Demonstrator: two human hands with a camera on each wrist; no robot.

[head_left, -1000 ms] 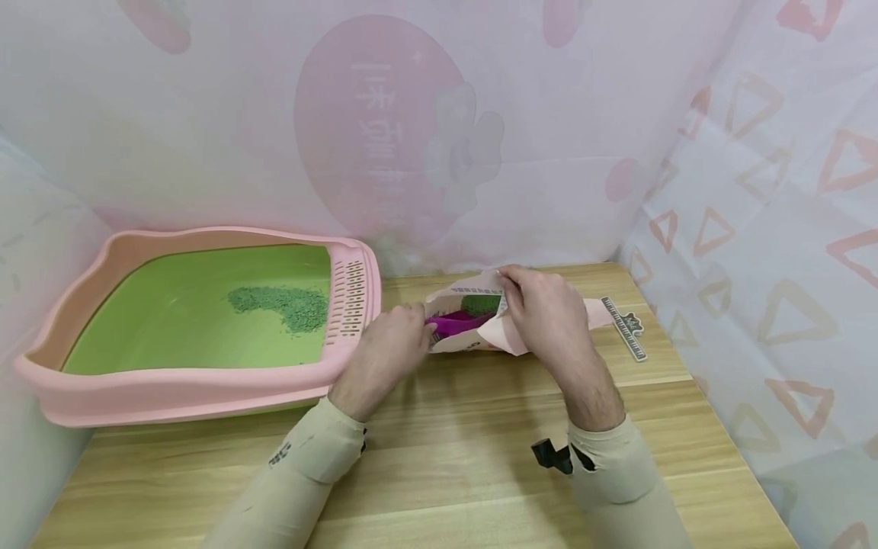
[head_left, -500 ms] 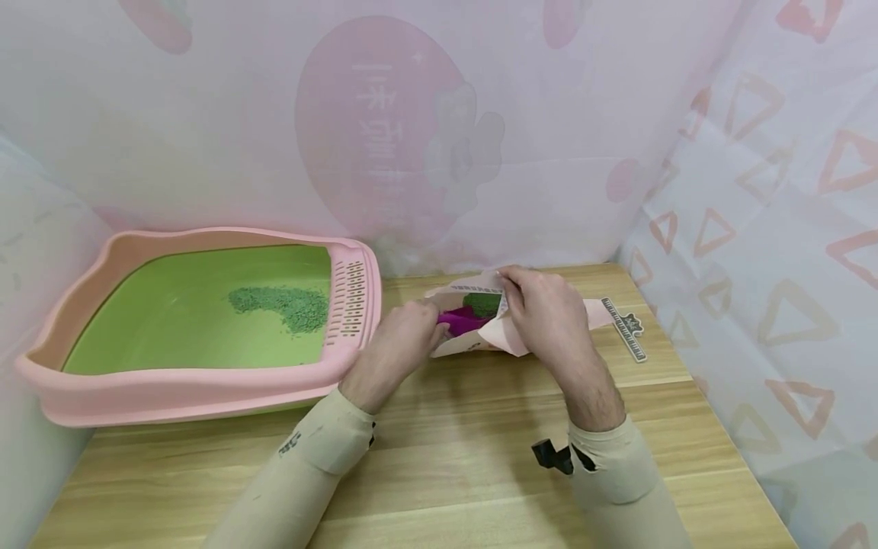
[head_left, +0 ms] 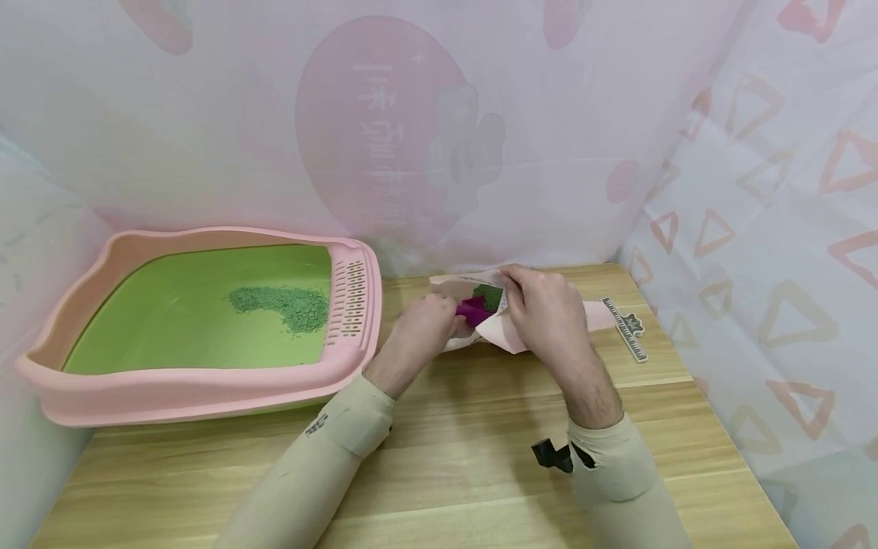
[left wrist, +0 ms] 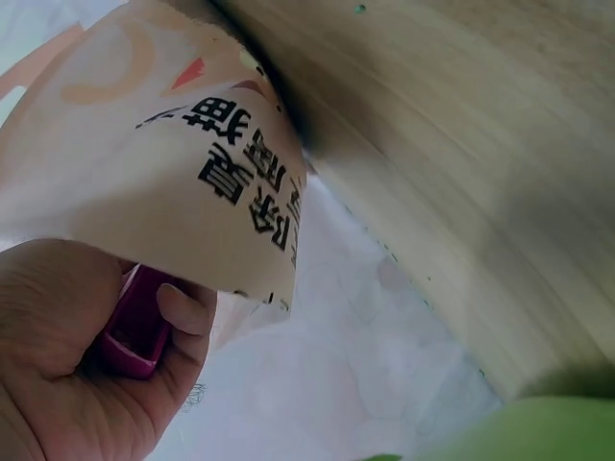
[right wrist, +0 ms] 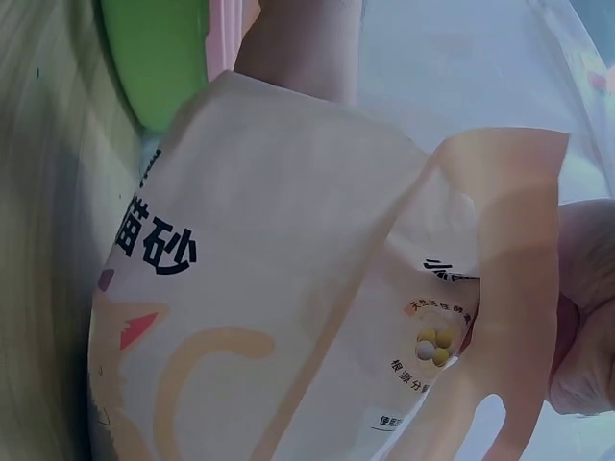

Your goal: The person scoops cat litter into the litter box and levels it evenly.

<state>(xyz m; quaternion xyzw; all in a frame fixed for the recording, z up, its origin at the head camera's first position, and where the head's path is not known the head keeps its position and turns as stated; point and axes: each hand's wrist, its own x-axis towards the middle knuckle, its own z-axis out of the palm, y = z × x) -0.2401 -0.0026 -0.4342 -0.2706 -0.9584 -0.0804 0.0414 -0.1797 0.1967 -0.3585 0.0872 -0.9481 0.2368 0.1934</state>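
Observation:
In the head view a pale cat litter bag lies on the table with its mouth facing left and green litter showing inside. My left hand grips a purple scoop that reaches into the bag's mouth. Its purple handle shows between fingers and thumb in the left wrist view; the scoop's far end is hidden. My right hand pinches the upper edge of the bag and keeps the mouth apart. Printed black characters mark the bag's side in the right wrist view.
A litter box with a pink rim and green base stands at the left, a small heap of green litter in it. A cat-shaped black-and-white card lies right of the bag. Printed cloth walls close off the back and sides.
My left hand has moved to the right and pushed the scoop deeper into the bag, so less purple shows. The right hand stays in place on the bag's edge.

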